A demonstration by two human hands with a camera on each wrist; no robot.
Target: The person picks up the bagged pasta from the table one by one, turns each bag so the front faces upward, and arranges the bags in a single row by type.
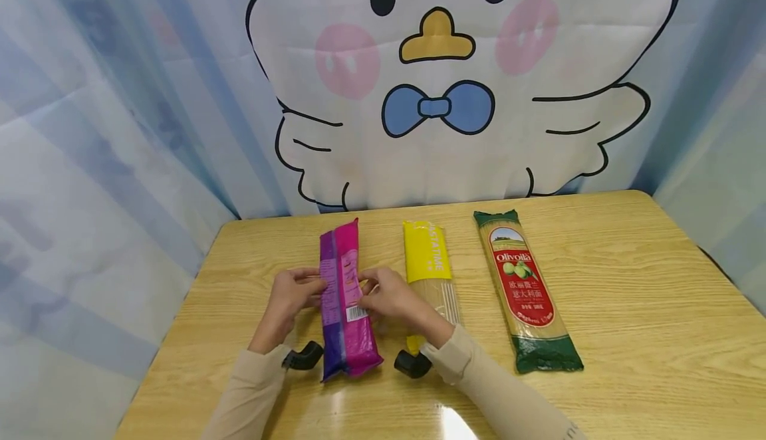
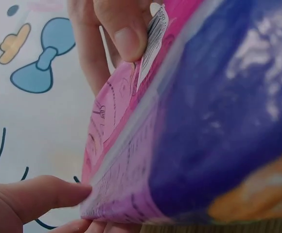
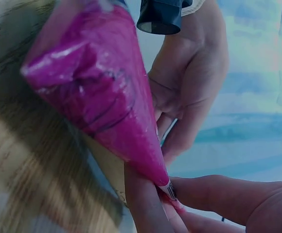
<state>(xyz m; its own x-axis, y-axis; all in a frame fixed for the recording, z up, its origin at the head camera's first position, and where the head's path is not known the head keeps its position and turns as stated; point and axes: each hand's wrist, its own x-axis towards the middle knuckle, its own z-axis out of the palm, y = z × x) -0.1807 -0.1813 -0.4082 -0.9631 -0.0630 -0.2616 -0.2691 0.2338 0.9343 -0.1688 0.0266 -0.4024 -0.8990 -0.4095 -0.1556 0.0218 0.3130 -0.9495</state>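
Both hands hold a long pink and purple plastic packet (image 1: 347, 300) above the left part of the table, its printed side with a barcode facing up. My left hand (image 1: 292, 297) grips the left edge, thumb on top and fingers underneath, as the left wrist view shows. At the opposite edge, my right hand (image 1: 389, 294) pinches the packet near the barcode label (image 2: 153, 43). In the right wrist view the packet's pink end (image 3: 97, 82) is close to the camera, and the thumb and fingers meet at its edge.
A yellow-topped pasta packet (image 1: 427, 254) lies just right of the right hand, partly covered by that forearm. Farther right lies a spaghetti packet (image 1: 526, 294) with a red label and green ends. The wooden table (image 1: 634, 280) meets a patterned curtain (image 1: 149, 127) behind.
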